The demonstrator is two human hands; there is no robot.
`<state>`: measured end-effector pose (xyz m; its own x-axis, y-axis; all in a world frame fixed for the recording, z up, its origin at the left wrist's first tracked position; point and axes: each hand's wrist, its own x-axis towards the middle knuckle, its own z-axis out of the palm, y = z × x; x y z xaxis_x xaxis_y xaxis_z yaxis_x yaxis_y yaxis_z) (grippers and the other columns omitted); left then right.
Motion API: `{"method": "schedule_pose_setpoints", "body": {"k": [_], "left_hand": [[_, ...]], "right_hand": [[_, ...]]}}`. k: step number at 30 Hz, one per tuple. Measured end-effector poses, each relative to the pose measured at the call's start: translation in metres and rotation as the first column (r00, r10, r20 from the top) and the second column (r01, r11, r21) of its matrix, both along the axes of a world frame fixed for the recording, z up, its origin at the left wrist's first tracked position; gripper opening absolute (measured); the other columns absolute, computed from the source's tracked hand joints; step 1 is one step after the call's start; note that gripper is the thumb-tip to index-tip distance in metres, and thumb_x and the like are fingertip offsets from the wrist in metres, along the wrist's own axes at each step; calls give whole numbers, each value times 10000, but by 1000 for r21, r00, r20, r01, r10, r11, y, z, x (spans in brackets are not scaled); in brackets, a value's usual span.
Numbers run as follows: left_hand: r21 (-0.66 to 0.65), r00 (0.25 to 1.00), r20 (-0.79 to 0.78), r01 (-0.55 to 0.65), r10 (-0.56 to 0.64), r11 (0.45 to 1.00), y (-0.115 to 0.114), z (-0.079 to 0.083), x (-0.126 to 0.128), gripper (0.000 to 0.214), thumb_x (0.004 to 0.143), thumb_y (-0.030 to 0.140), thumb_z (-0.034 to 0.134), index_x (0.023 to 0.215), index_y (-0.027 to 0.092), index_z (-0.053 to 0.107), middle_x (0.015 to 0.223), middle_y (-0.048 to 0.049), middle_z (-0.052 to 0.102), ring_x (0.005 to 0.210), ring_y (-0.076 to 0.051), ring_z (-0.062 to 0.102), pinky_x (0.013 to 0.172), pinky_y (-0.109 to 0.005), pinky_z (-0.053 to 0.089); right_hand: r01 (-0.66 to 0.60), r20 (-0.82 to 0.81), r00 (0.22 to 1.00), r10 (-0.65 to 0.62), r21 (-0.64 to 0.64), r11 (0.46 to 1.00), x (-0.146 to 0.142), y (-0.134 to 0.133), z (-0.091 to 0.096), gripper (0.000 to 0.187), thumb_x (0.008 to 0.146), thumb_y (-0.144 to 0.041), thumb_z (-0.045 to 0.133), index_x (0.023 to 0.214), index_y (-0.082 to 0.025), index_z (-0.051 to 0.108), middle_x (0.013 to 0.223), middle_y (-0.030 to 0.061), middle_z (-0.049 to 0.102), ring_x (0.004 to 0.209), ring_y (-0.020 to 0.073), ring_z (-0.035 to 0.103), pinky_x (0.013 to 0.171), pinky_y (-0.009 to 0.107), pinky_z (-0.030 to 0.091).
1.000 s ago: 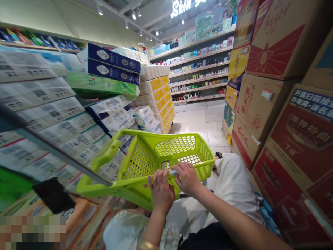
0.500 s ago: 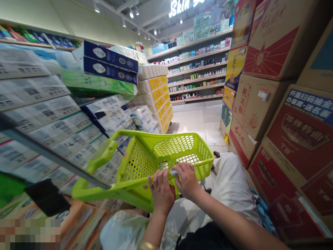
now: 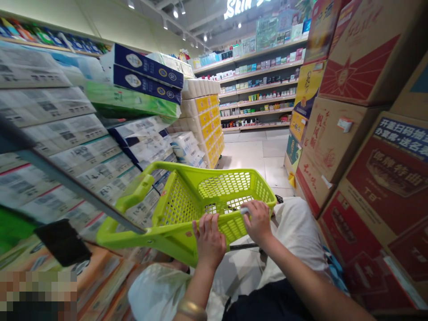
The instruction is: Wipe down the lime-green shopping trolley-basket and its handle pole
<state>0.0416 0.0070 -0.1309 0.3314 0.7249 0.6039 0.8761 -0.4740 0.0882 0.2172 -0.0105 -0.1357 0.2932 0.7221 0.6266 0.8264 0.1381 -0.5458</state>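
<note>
In front of my knees stands a lime-green plastic shopping cart (image 3: 180, 229) with a perforated basket. Its basket shows nothing inside. My left hand (image 3: 210, 240) has its fingers hooked over the near rim, gripping it. Further right along the same rim, my right hand (image 3: 258, 220) is closed with a small white thing (image 3: 245, 210) between thumb and fingers; its kind is too small to tell. A grey metal bar (image 3: 76, 189) slants from the left edge to the cart's handle end.
Wrapped paper packs (image 3: 43, 109) are stacked along the left, with navy tissue packs (image 3: 147, 82) on top. Cardboard cartons (image 3: 341, 129) rise close on my right. Tiled floor (image 3: 245, 154) leads to shelves (image 3: 261, 102) of small goods. A dark flat device (image 3: 63, 242) sits at lower left.
My right hand has slid right along the rim with the white thing, away from my left hand. The left hand keeps its grip. The view has shifted slightly.
</note>
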Motion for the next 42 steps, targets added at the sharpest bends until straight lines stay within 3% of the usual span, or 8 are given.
{"method": "schedule_pose_setpoints", "body": {"k": [4, 7, 14, 18, 23, 27, 33, 42], "left_hand": [[-12, 1000, -20, 7, -7, 1000, 3, 0, -2, 493, 758, 148, 505, 1248, 170, 559, 1221, -128, 598, 1291, -285, 418, 1181, -499, 109], [-30, 999, -48, 11, -13, 999, 4, 2, -5, 524, 743, 140, 512, 1266, 175, 542, 1240, -124, 588, 1301, -283, 411, 1183, -505, 110], [-69, 999, -53, 4, -8, 998, 9, 3, -3, 620, 696, 118, 532, 1311, 184, 493, 1272, -121, 564, 1317, -293, 394, 1195, -533, 77], [-82, 997, -79, 12, -19, 997, 17, 1, -2, 636, 686, 124, 537, 1316, 177, 475, 1284, -122, 546, 1329, -294, 374, 1198, -537, 75], [-108, 991, -132, 5, -20, 994, 30, 5, -6, 655, 689, 125, 537, 1336, 172, 448, 1304, -121, 524, 1339, -291, 352, 1201, -541, 74], [-133, 985, -172, 3, -26, 991, 40, 11, -11, 712, 676, 117, 541, 1374, 177, 412, 1301, -117, 518, 1336, -287, 355, 1205, -541, 74], [-161, 981, -191, 4, -35, 987, 50, 20, -9, 693, 699, 130, 538, 1380, 172, 418, 1308, -123, 513, 1340, -286, 357, 1207, -538, 70], [-144, 976, -215, 13, -44, 990, 58, 24, -10, 690, 728, 133, 529, 1407, 190, 422, 1297, -108, 544, 1317, -278, 393, 1211, -523, 108]], "right_hand": [[-214, 83, 973, 216, -30, 976, -43, 10, 12, 272, 793, -126, 541, 1025, -232, 635, 991, 48, 623, 961, 216, 516, 907, 344, 327], [-251, 121, 959, 256, -55, 966, -38, 12, 13, 260, 812, -134, 530, 1031, -230, 631, 982, 44, 631, 943, 207, 530, 881, 328, 336], [-15, 80, 997, 19, -54, 998, 34, 9, -4, 228, 801, -127, 516, 970, -209, 643, 939, 47, 638, 918, 219, 537, 862, 333, 347], [38, 46, 998, -35, -71, 997, 12, 18, 1, 202, 793, -122, 517, 915, -216, 648, 895, 48, 633, 900, 226, 521, 861, 346, 333], [-157, 112, 980, 163, -68, 985, -30, 32, 11, 284, 777, -111, 535, 1017, -226, 635, 975, 47, 640, 954, 215, 524, 892, 326, 332], [-147, 157, 975, 158, -77, 986, -7, 39, 6, 271, 796, -118, 528, 1013, -233, 643, 955, 38, 644, 928, 205, 537, 876, 316, 331], [57, 89, 995, -49, -93, 994, 32, 45, -3, 213, 809, -125, 515, 957, -204, 646, 907, 50, 637, 902, 218, 530, 850, 332, 332], [-163, 193, 963, 190, -146, 976, -49, 74, 20, 240, 819, -144, 527, 1020, -220, 633, 947, 55, 639, 879, 218, 527, 814, 329, 356]]}}
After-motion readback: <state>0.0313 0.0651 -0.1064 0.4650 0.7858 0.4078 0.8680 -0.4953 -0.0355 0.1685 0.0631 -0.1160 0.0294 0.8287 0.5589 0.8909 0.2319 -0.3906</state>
